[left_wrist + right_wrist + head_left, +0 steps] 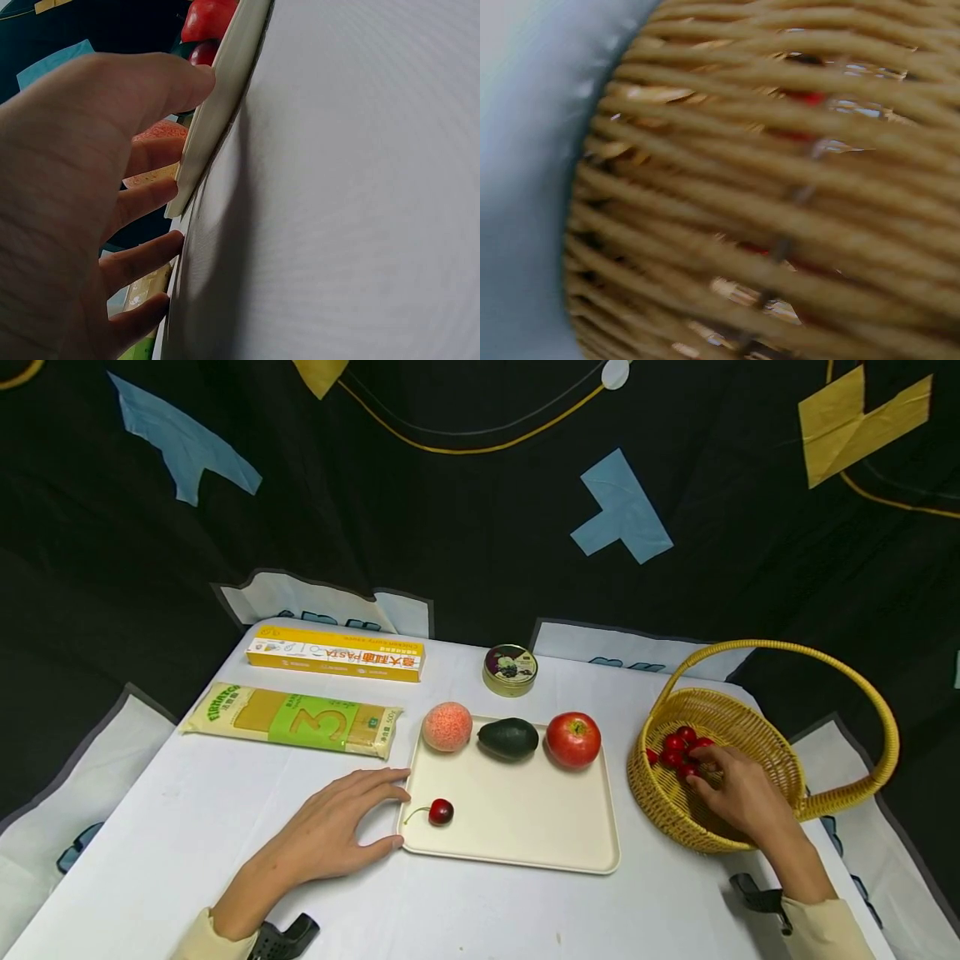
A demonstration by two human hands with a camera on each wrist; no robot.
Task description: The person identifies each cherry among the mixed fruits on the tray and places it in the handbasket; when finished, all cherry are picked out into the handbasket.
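My left hand [341, 818] rests at the left side of a cream tray [517, 852], its fingers spread and fingertips right at the rim. On the tray lie a dark red cherry [441, 812] with a stem, a round pinkish-orange fruit [447, 727], a dark green avocado [508, 739] and a red apple [573, 740]. My right hand [738, 789] reaches into a yellow wicker basket [667, 814], thumb and bent fingers around one of several small round red fruits [672, 743]. I cannot tell if they pinch it. In the right wrist view, the basket's woven wall [780, 195] hides that hand.
Left of the tray lies a pack of noodles [300, 718], with a yellow and white pasta box [335, 653] behind it. A round tin [510, 670] stands beyond the tray. The basket's tall handle [888, 727] arches up on the right. A black cloth [465, 527] hangs behind the table.
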